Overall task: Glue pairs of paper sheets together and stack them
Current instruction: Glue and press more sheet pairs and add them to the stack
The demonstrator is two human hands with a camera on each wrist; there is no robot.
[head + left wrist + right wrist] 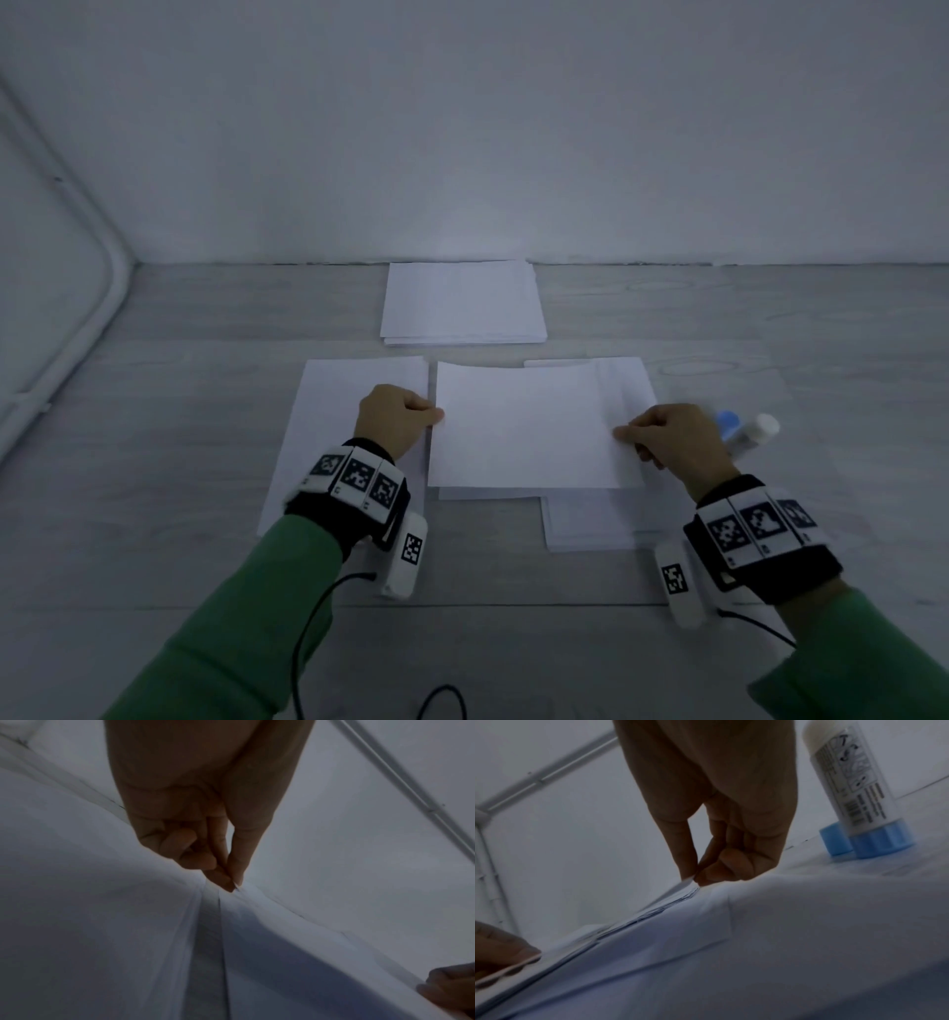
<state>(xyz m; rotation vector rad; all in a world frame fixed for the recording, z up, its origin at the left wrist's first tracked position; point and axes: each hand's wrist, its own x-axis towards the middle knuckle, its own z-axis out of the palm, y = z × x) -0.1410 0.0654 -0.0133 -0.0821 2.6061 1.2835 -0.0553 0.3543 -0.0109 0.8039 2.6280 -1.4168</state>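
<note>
While the left hand point(393, 419) pinches the left edge of the top sheet point(524, 426) between thumb and forefinger, the right hand point(667, 437) pinches its right edge the same way. On each hand the fingers point(232, 868) are drawn together on the paper, the rest curled into the palm (the right wrist view shows the thumb pressed onto the sheet's edge and the fingers point(713, 870) under it). The sheet spans the gap between the two hands, its near edge about level with the wrists and its far edge slightly curled up.

Under it lies a loose pile point(590, 519) of white sheets, fanned out so that corners stick out toward the person and to the right. Just left of the held sheet, under the left hand, a single sheet point(328, 411) lies flat on the desk point(179, 411), a narrow strip of desk between them. Farther off, close to the wall, sits a neat stack point(462, 303). Just right of the right hand stands a glue stick point(859, 787) on its blue base, its blue cap point(832, 839) beside it, touching it or nearly so.
</note>
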